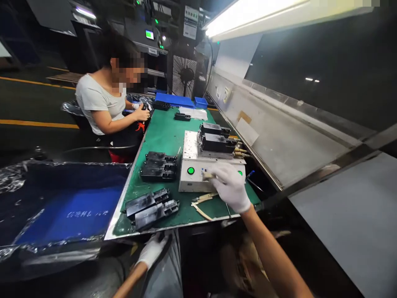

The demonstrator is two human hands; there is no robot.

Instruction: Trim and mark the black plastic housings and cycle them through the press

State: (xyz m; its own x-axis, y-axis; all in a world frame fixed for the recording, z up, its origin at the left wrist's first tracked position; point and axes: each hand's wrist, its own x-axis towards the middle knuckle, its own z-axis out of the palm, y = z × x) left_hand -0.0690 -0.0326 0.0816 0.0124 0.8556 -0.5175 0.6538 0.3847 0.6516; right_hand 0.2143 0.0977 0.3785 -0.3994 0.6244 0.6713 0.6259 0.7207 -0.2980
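While the right hand [232, 187], in a white glove, is in front of the white box [192, 151], its fingers are bent and close together around the end of a small beige piece [207, 175]; because of blur I cannot tell if they grip it firmly. Just beyond this hand, two black cases [217, 142] lie on top of the box. To its left, near the front edge of the green table [167, 134], two other black cases [152, 211] lie side by side, and behind these is one more group of cases [158, 169]. Pliers [202, 212] with spread handles rest just below and left of the same hand. The gloved left hand [151, 251] is lower, below the table edge; I cannot tell whether it holds something.
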